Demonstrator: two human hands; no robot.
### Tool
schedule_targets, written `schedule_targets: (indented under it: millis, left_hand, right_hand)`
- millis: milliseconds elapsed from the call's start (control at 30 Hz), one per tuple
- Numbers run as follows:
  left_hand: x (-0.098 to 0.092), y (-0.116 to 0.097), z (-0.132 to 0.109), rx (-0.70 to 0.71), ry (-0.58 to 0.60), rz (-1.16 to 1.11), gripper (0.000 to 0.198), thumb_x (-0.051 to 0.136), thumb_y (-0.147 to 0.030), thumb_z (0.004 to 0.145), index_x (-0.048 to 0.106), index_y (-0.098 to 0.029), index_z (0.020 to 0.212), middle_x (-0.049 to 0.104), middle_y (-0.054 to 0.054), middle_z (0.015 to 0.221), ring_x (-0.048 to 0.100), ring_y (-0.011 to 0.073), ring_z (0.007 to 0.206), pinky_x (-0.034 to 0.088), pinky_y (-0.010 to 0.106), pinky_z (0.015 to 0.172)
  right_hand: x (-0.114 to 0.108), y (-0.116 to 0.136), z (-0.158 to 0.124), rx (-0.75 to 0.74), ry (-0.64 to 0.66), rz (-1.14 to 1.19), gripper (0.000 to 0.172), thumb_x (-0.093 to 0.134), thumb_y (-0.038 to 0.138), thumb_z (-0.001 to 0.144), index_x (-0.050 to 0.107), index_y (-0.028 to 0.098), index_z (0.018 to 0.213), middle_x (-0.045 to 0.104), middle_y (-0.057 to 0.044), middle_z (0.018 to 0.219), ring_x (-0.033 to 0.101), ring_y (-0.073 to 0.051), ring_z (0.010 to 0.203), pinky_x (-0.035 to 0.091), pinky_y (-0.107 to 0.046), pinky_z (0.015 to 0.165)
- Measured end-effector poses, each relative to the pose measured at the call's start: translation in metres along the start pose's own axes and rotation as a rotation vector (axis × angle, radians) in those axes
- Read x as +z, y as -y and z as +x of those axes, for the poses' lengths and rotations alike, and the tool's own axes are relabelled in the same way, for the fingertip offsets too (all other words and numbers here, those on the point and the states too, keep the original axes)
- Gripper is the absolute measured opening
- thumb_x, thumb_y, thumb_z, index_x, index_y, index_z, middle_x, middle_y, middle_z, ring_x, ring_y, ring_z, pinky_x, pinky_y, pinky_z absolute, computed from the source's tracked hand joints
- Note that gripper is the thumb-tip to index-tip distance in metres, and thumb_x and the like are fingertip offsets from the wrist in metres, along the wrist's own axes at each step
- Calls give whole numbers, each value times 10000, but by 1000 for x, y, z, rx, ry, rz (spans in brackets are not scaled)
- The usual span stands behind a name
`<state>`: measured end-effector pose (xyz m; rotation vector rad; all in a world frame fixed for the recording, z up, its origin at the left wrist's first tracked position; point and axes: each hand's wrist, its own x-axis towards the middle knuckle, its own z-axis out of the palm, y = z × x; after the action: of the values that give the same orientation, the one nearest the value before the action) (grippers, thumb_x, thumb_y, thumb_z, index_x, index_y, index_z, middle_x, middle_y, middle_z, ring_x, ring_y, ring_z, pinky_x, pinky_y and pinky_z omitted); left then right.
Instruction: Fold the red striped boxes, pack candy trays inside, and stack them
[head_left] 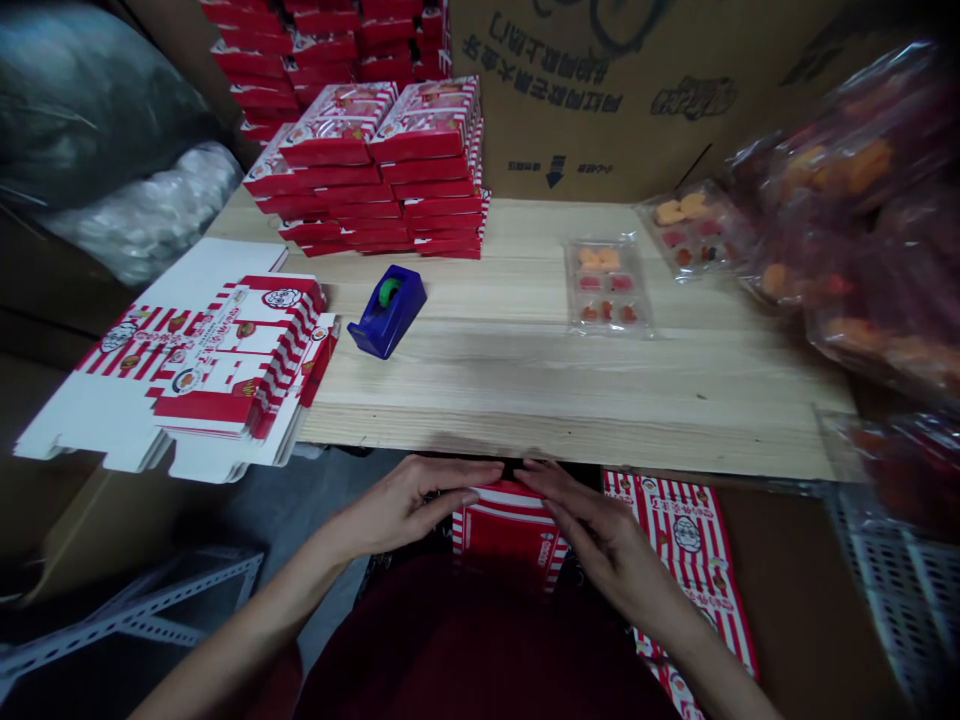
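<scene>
Below the table's front edge, close to my body, a red-and-white striped cardboard box [506, 535] is held between both hands. My left hand [427, 500] grips its upper left corner, thumb on the near face and fingers along the far edge. At the upper right corner, my right hand [592, 515] pinches the box the same way, its fingertips close to those of the left. The lower part of the box fades into shadow against my dark red clothing. Beside my right forearm lie printed striped cartons [686, 540].
On the wooden table [480, 400] stand a blue tape dispenser [388, 312], flat unfolded cartons [225, 370] and stacked red boxes [382, 180]. Clear candy packs [607, 285] lie right of centre, near a heap of bagged packs [862, 230]. A large cardboard carton [600, 120] stands behind.
</scene>
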<state>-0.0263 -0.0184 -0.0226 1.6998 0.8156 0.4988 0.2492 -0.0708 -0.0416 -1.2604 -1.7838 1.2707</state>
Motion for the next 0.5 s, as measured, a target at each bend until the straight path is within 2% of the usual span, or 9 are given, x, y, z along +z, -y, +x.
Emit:
schedule_targets:
  millis: [167,300,500]
  left_hand:
    - [-7,10,-6,80,56,126,486,563,-182,1017,557,-346,1475,597,44,1504,592,230,1374,491,435,1156]
    - [-1,16,-3,157,9,235,537,662,-232,978,540,-344,1490,618,45,1490,504,248,1454,436,499,1204]
    - [16,26,-1,186,-58,111,475,598,-176,1011,587,-370,1445,669,10,1432,637,187,1319,490,408,1166]
  right_hand:
    - [1,0,-2,-52,104,-119,561,573,282,1038,417,372,1569,463,-1,1625,327,-292,1557,275,-618,1274]
    - [1,0,-5,-102,98,-176,581,488,196,1060,351,344,1605,416,-7,1655,314,-260,1563,297,-558,1279]
    - [-1,2,-7,-156,103,-185,617,449,95,1048,350,345,1603,422,-9,1651,304,-248,1568,300,-568,1282]
